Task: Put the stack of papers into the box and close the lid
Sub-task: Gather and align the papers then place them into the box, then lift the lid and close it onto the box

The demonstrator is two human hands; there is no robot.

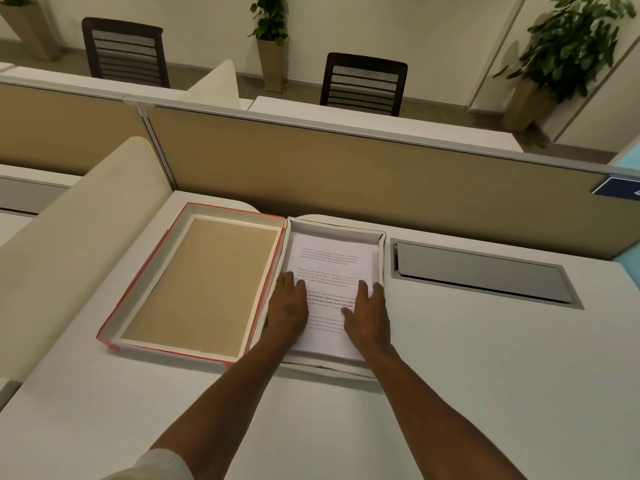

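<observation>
A white box [382, 251] lies open on the desk, and the stack of printed papers [332, 261] rests flat inside it. My left hand [287, 306] lies palm down on the left part of the top sheet, fingers spread. My right hand [369, 313] presses flat on the right part, its fingers reaching the box's right wall. Neither hand grips anything. To the left, touching the box, the lid [145, 282] lies upside down, red outside, with white walls and a tan inner face.
A tan partition [381, 168] runs along the desk's far edge. A grey cable flap [481, 275] is set in the desk to the right of the box. A cream side divider [79, 237] stands on the left. Chairs and potted plants are beyond.
</observation>
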